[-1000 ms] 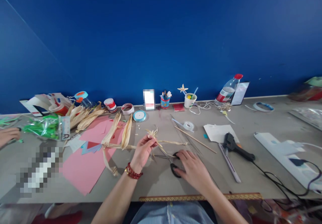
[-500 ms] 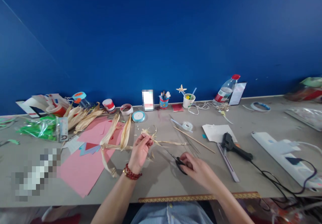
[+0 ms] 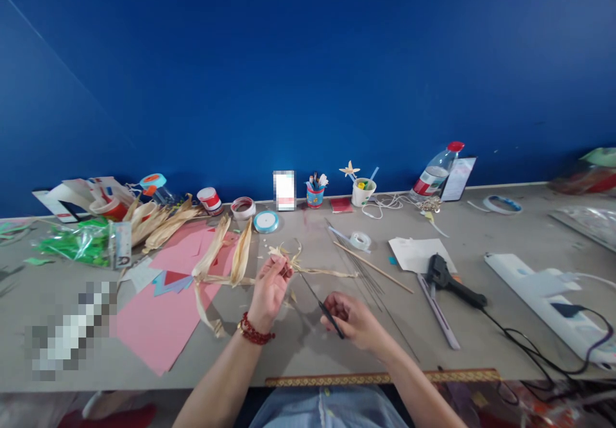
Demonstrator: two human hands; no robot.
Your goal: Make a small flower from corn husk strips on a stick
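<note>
My left hand (image 3: 273, 282) pinches a small piece made of dried corn husk (image 3: 278, 251), with thin curled strips standing out around the fingertips. My right hand (image 3: 347, 317) is closed on the black handles of a pair of scissors (image 3: 331, 319). Their thin blades point up and left, and the tips lie close to the husk by my left fingers. A long narrow husk strip (image 3: 332, 273) stretches right from the held piece. Left of my left hand, more dried husks (image 3: 240, 258) rest partly on pink paper (image 3: 158, 325).
Thin wires (image 3: 368, 277) and a wooden stick (image 3: 375, 266) lie beyond my right hand. To the right are a glue gun (image 3: 450, 282), a purple-grey cutter (image 3: 439, 312) and a power strip (image 3: 534, 306) with cables. Cups, tape rolls and a bottle (image 3: 430, 178) line the wall.
My right hand has moved slightly left and turned, so the scissors now show edge-on with their tips nearer the left fingers. The left hand keeps its pinch on the husk.
</note>
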